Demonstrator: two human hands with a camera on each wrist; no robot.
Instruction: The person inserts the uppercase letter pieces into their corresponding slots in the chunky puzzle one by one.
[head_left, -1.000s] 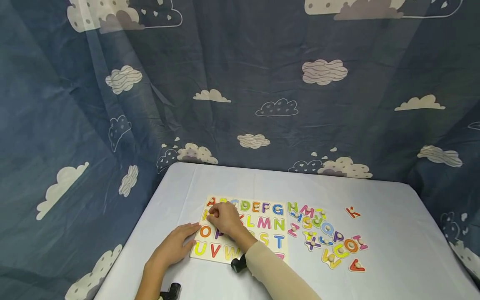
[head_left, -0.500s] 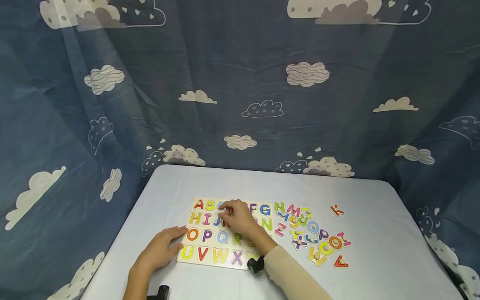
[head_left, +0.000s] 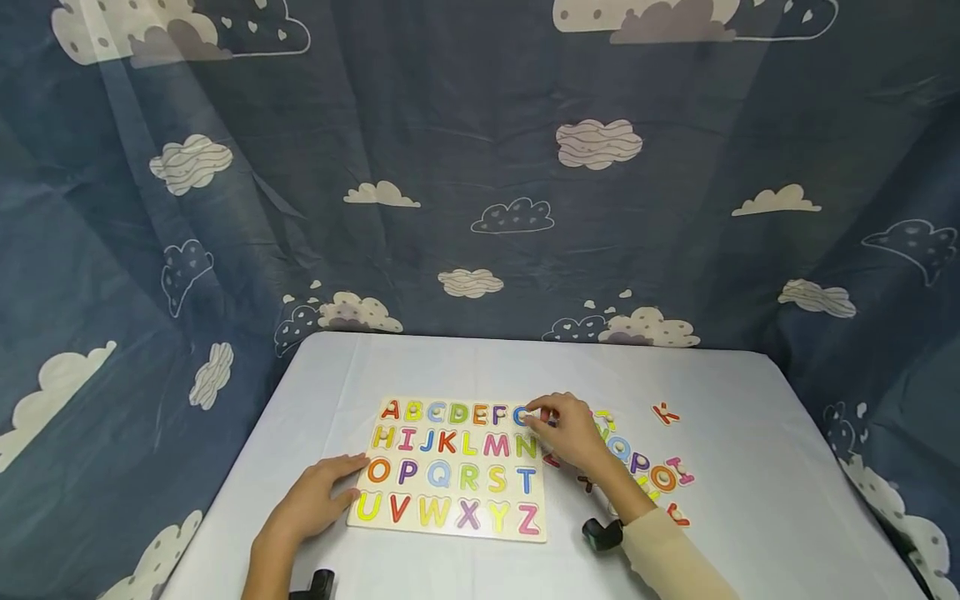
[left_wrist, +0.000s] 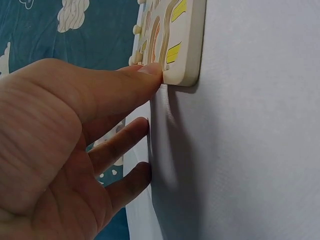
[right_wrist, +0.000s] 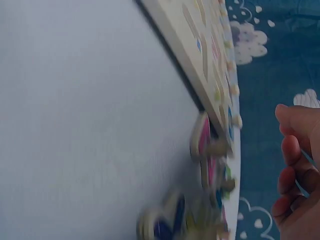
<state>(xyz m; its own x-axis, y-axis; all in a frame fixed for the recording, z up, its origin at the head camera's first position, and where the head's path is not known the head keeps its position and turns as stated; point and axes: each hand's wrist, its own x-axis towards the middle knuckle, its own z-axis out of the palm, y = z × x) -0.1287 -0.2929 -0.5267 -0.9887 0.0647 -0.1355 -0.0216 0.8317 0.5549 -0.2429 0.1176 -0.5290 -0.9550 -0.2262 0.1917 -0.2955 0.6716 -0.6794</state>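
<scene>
A wooden alphabet board (head_left: 420,490) lies on the white table. Letter pieces with knobs sit in its top row, A through G, and in the H slot (head_left: 383,437). My left hand (head_left: 307,504) touches the board's left edge; in the left wrist view its thumb (left_wrist: 150,70) rests against the corner while other fingers stretch out to the cloth. Over the board's right edge, near the G (head_left: 519,416), hovers my right hand (head_left: 573,433). Its fingers (right_wrist: 290,150) are loosely bent and hold nothing. Several loose letters beneath it are partly hidden.
Loose knobbed letters lie right of the board, among them an orange O (head_left: 663,478), a purple P (head_left: 639,462) and a pink I (head_left: 680,471). A red K (head_left: 665,414) lies apart, farther back. A dark cloud-patterned curtain (head_left: 420,250) stands behind the table.
My right hand has left the H slot and moved right across the board to its right edge. The H piece now shows uncovered. My left hand stays at the board's left edge; the head view has shifted.
</scene>
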